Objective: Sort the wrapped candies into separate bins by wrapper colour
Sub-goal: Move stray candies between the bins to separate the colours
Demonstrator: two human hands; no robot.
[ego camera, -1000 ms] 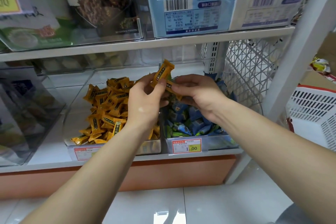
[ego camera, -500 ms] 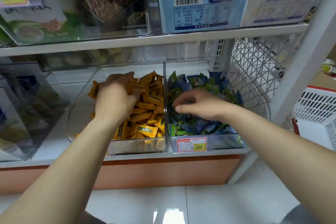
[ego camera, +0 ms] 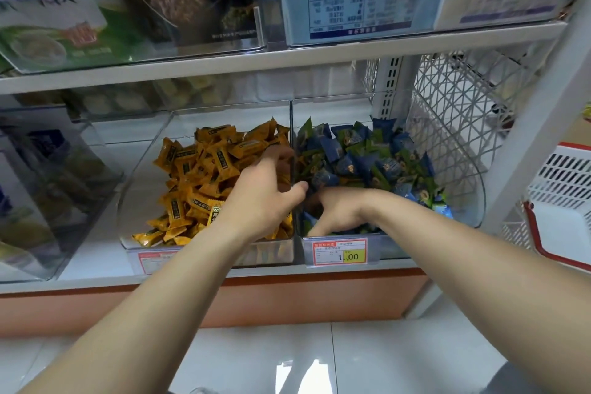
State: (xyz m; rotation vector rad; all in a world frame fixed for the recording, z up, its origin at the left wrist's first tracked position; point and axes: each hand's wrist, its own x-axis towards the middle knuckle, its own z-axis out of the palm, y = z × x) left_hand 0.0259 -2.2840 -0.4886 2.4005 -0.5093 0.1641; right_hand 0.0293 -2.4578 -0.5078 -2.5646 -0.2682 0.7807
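Note:
Two clear bins stand side by side on the lower shelf. The left bin (ego camera: 137, 201) holds a heap of orange-wrapped candies (ego camera: 204, 176). The right bin (ego camera: 470, 198) holds blue and green wrapped candies (ego camera: 367, 160). My left hand (ego camera: 262, 198) hovers over the right side of the orange heap, fingers loosely bent toward the divider between the bins, with nothing seen in it. My right hand (ego camera: 339, 211) reaches down into the front left corner of the blue and green bin. Its fingertips are buried among the wrappers, so any pinch is hidden.
A price tag (ego camera: 339, 252) hangs on the right bin's front. White wire mesh (ego camera: 454, 112) closes the shelf's right side, beside a slanted white post (ego camera: 537, 125). A white basket with a red rim (ego camera: 566, 201) sits at far right. Another clear bin (ego camera: 48, 195) stands left; the upper shelf (ego camera: 256, 64) overhangs.
Both hands held orange candies together a second ago. My left hand carried them into the orange bin and has now shifted right to the divider; my right hand dropped deeper into the blue and green bin.

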